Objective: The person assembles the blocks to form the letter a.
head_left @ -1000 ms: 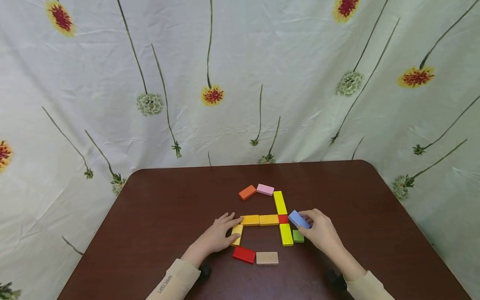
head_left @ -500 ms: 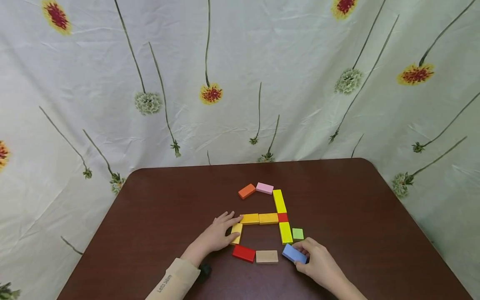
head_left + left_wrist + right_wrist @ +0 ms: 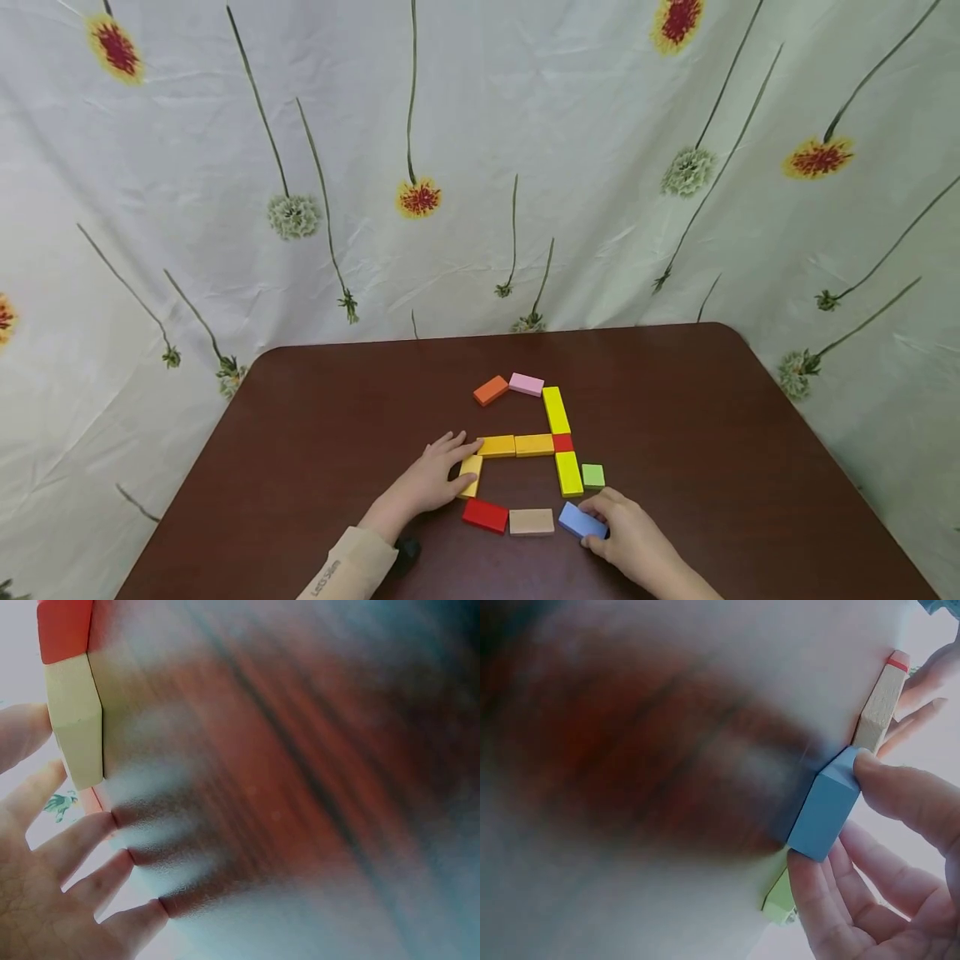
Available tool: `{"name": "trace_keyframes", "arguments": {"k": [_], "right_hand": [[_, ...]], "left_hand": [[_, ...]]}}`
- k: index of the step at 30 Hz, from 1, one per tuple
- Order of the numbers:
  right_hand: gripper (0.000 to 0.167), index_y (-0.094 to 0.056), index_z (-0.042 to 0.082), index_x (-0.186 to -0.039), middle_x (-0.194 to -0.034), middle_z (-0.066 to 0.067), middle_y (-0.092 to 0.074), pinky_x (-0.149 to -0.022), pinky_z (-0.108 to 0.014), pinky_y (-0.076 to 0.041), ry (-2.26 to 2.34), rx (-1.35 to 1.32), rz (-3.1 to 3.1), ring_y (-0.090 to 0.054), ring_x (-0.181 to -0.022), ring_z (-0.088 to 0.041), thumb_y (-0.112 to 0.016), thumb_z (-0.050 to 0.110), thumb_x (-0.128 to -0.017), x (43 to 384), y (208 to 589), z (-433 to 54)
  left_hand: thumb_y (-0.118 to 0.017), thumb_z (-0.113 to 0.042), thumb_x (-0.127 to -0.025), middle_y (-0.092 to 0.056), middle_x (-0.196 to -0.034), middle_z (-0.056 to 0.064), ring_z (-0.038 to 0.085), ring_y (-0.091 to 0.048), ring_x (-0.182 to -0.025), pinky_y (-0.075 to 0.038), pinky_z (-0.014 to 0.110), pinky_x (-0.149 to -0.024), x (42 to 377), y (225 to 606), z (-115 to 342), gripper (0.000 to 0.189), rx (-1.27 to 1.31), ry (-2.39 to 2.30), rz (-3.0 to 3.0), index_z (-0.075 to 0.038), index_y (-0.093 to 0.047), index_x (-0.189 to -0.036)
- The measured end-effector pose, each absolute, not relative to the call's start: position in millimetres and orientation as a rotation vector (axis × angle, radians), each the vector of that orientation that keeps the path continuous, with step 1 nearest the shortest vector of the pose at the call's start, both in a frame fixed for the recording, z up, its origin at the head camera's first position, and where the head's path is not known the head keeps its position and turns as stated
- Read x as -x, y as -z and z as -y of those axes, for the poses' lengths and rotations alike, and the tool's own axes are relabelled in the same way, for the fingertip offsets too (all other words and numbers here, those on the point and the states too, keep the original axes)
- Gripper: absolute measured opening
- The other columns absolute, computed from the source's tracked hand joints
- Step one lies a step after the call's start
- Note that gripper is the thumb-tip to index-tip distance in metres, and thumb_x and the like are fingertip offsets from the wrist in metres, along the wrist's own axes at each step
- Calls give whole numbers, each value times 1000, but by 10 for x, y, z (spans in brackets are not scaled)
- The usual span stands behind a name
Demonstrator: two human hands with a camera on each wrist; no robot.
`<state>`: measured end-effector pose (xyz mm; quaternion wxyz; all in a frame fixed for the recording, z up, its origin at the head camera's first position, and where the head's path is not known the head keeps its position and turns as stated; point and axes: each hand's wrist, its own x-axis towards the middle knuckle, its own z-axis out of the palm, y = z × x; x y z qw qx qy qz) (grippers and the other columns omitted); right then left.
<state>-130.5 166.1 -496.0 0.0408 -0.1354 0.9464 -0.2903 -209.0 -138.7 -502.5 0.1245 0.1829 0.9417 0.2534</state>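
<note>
Since 1 second ago, the blue block (image 3: 582, 522) has come nearer, past the green block (image 3: 592, 477). Leftmost, the left hand (image 3: 426, 480) lies loosely spread, thumb touching the pale yellow block (image 3: 471, 472). Just right of the tan block (image 3: 531, 522), the right hand (image 3: 628, 533) pinches the blue block, slightly askew; placing it seems underway, and the next move probably calls for straightening, then release.
</note>
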Motion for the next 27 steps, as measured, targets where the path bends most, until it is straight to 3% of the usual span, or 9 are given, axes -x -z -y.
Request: {"name": "trace_keyframes", "arguments": {"k": [14,19,27], "right_hand": [[31,-72,11,-98,-90,5,-60,-63,-20,-48,884,466,-2918,-53,-74,-4,-87,13,-71,1301,4921,-1651],[30,-72,13,-93,-87,6,-57,-63,-21,-49,890,330,-3015,-53,-75,-6,-89,16,-68,1357,4832,-1634],[34,-72,6,-102,-97,-6,-65,-76,-38,-58,765,217,-3103,-63,-87,-21,-86,9,-72,1628,4719,-1708]], "left_hand": [[-66,-29,-94,-41,-154,20,43,-29,-146,-23,67,-114,2085,5039,1391,55,-536,-740,-2756,-17,-51,-145],[-66,-28,-94,-40,-153,21,44,-29,-145,-22,68,-114,2083,5031,1391,55,-540,-745,-2755,-17,-51,-145],[-66,-28,-94,-40,-154,20,43,-29,-146,-22,67,-114,2082,5031,1384,54,-540,-744,-2754,-17,-51,-145]]}}
